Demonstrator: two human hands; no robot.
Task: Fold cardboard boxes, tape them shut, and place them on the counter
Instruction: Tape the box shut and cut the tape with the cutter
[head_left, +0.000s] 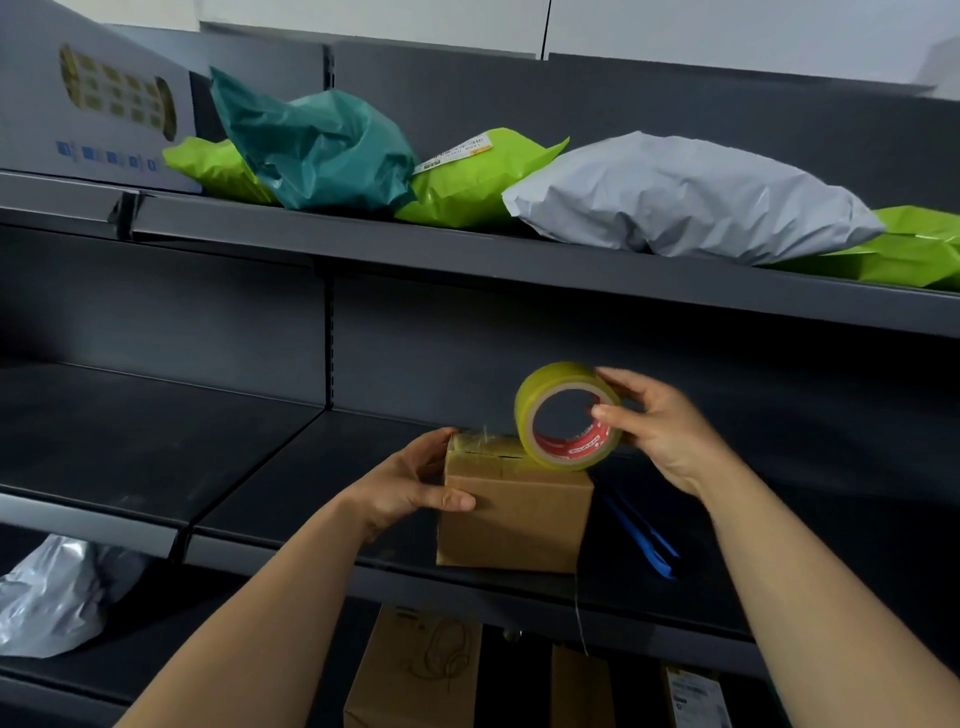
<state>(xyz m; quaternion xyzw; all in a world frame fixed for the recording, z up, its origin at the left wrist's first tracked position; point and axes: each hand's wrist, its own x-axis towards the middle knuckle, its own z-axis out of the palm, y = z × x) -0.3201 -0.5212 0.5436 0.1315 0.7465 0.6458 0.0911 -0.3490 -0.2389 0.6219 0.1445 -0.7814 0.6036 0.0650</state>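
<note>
The right hand (670, 436) pinches a yellow tape roll (545, 382) by its rim. The roll stands on edge atop the right end of a small brown cardboard box (519, 514), open core facing the camera. The left hand (410, 483) clasps the box's left end. The box sits on a dark shelf (311, 493), long side along the front edge, flaps closed, tape glinting at its far left corner. The roll hides part of the top, and its red core's lettering is unreadable.
</note>
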